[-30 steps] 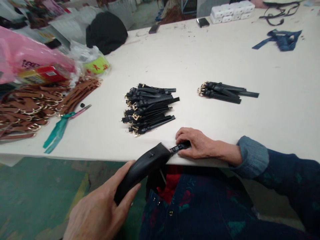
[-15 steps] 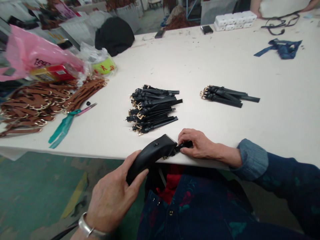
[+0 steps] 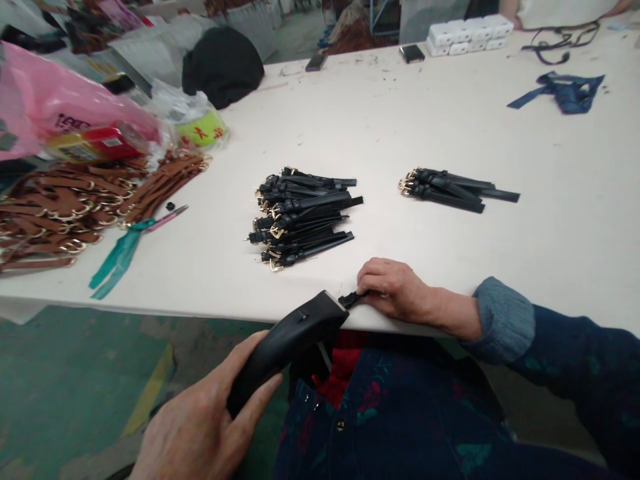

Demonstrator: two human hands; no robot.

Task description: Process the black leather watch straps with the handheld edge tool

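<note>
Lying beyond right hand, black strap pile, smaller bundle, brown straps

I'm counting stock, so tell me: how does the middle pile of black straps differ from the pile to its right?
The middle pile holds many more straps than the right pile. The middle pile is heaped and fanned; the right pile lies low and tight. Both are black straps with gold buckles at their left ends. Neither is touched: the left hand grips a black tool, the right hand a single strap.
</note>
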